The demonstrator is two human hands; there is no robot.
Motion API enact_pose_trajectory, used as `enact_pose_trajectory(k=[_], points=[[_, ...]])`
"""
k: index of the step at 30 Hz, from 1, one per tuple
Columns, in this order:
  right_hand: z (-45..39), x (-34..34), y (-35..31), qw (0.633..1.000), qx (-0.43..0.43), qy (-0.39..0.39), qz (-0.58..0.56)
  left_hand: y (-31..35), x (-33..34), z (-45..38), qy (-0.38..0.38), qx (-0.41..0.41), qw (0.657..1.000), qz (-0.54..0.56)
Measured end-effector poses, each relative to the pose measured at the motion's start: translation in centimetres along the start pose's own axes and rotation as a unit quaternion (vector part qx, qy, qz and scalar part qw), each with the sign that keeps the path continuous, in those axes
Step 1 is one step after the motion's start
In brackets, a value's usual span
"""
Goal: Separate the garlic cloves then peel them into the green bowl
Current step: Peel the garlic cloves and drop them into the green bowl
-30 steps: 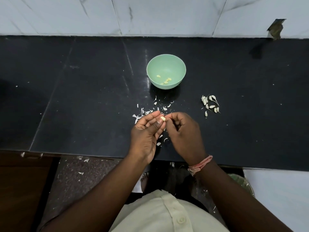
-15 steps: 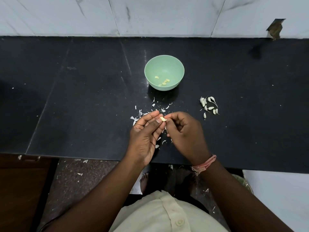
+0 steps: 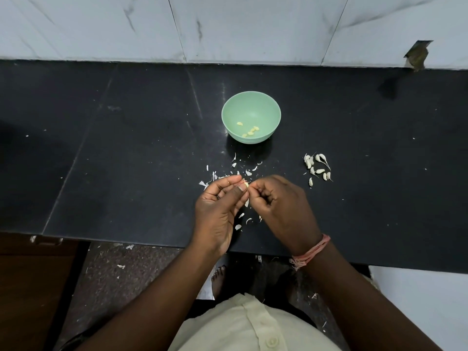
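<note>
Green bowl (image 3: pixel 229 115) at 12 o'clock of hands, holds 5 peeled cloves (image 3: pixel 249 130). Left hand (image 3: pixel 219 211) and right hand (image 3: pixel 279 203) both pinch 1 clove (image 3: pixel 245 184). Unpeeled pile (image 3: pixel 317 167) at 2 o'clock on bench (image 3: pixel 126 153). Risks: slick clove may slip to floor; skin scraps (image 3: pixel 243 171) may ride into bowl.

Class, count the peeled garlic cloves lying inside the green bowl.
5 in the green bowl: one peeled clove lies alone at left of the floor, and a cluster of four lies to its right. None look hidden.
</note>
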State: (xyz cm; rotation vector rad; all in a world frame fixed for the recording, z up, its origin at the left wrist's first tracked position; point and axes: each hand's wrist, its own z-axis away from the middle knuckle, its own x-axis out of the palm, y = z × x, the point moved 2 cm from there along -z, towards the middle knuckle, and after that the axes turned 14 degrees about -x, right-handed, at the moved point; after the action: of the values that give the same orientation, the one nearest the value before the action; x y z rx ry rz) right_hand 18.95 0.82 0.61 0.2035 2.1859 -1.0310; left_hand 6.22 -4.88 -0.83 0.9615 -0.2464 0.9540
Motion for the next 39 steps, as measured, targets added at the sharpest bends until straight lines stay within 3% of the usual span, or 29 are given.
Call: enact_pose_trajectory(k=[20,26,31,39], points=[[-0.2,-0.1,-0.2,0.999,0.034,-0.015,-0.018,-0.6,-0.2,0.2,-0.004,-0.023,1.0,-0.006],[-0.3,0.0,-0.5,0.991,0.113,-0.002,-0.074,-0.2,0.2,0.3,-0.005,-0.029,1.0,0.001],[-0.1,-0.3,-0.9,0.963,0.207,-0.002,-0.173,0.0,0.3,0.4,-0.012,-0.055,0.998,0.006],[-0.3,-0.5,-1.3,0.954,0.227,-0.007,-0.195,0.3,0.5,0.4,-0.031,-0.076,0.996,0.027]])
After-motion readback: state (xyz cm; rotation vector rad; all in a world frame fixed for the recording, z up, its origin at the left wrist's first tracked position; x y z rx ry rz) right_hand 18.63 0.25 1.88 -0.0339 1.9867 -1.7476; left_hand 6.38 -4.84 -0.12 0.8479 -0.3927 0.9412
